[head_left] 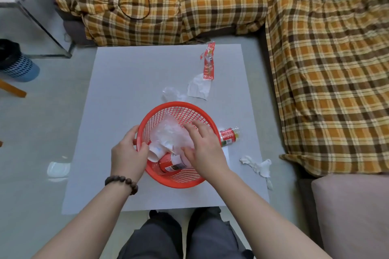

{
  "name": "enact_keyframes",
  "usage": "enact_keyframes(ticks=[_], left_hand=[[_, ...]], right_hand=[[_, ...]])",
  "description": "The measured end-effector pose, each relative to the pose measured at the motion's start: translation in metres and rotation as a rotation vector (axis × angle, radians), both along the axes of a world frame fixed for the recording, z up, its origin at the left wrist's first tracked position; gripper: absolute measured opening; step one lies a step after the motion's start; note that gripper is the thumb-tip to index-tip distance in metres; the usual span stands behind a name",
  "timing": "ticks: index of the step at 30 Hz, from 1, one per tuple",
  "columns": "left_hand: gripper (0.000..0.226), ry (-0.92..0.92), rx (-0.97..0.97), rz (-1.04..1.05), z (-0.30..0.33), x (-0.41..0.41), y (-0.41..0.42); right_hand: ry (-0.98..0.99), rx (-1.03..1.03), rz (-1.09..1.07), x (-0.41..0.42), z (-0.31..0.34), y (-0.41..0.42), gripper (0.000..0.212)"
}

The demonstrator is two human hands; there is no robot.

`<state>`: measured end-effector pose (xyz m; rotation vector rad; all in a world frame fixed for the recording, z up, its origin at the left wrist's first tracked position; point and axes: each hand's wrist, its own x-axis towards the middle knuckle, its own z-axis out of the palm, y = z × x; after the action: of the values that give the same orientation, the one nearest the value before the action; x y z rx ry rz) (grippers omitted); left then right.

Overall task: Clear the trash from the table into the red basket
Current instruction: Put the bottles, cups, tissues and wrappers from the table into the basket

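The red basket [185, 111] stands on the grey table [126, 82], near its front. My left hand [128, 153] grips the basket's left rim. My right hand [202, 147] reaches inside with fingers spread, resting on a crumpled clear plastic bag [168, 132]. Under the bag lie a red-labelled can [168, 164] and white paper. On the table remain a clear plastic wrapper [172, 93], a white paper scrap [199, 88], a long red wrapper [208, 61], a red-labelled bottle [229, 135] lying right of the basket, and torn white tissue [257, 165] at the right edge.
A sofa under an orange plaid cover [328, 82] runs behind and to the right of the table. A blue bin [19, 67] and a metal-framed side table [42, 27] stand on the left. My knees [181, 235] are at the table's front edge.
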<state>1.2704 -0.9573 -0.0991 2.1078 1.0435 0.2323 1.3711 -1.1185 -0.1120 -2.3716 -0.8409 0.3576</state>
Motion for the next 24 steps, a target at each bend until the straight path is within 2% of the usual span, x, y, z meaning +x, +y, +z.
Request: enact_keyframes(ticks=[5,11,14,19,24], left_hand=[[0.04,0.072,0.018,0.028,-0.015,0.006,-0.003],[0.048,0.09,0.051,0.072,-0.03,0.012,-0.012],[0.056,0.086,0.004,0.083,-0.04,0.013,-0.009],[0.059,0.124,-0.036,0.099,-0.052,0.011,-0.004],[0.065,0.141,-0.053,0.075,-0.058,0.002,0.0]], right_hand=[[0.025,0.005,-0.178,0.015,-0.031,-0.071,0.051],[0.18,-0.423,-0.288,0.039,-0.116,-0.165,0.058],[0.253,-0.549,-0.304,0.047,-0.155,-0.191,0.061],[0.303,-0.553,-0.311,0.057,-0.197,-0.201,0.05],[0.225,-0.513,-0.341,0.064,-0.216,-0.196,0.032]])
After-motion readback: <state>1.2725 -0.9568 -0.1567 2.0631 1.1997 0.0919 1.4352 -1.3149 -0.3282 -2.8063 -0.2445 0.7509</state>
